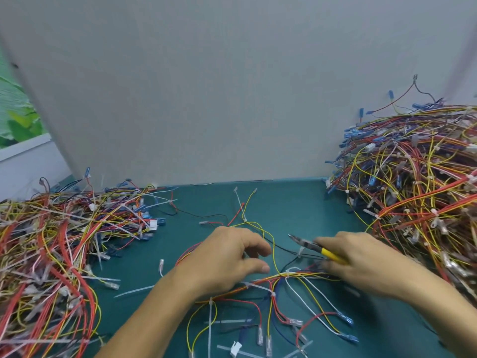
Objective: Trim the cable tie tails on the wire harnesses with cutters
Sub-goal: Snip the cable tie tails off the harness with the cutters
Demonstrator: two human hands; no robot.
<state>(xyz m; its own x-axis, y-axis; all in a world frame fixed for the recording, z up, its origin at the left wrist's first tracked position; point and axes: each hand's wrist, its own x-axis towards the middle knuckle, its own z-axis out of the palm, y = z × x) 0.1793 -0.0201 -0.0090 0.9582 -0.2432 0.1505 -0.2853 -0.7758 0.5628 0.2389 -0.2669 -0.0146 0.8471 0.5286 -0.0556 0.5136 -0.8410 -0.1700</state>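
Where the green table [284, 208] meets the grey back panel [206, 86], bare mat lies open between a left pile of harnesses [51, 254] and a taller right pile [413, 177]. One wire harness [284, 276] sprawls between them, a cable tie tail [211, 321] trailing nearward. The left hand [227, 259] rests palm-down on it, fingers loosely curled; whether they pinch a wire is unclear. The right hand [361, 262] grips the yellow-handled cutters [307, 244], nose pointing left.
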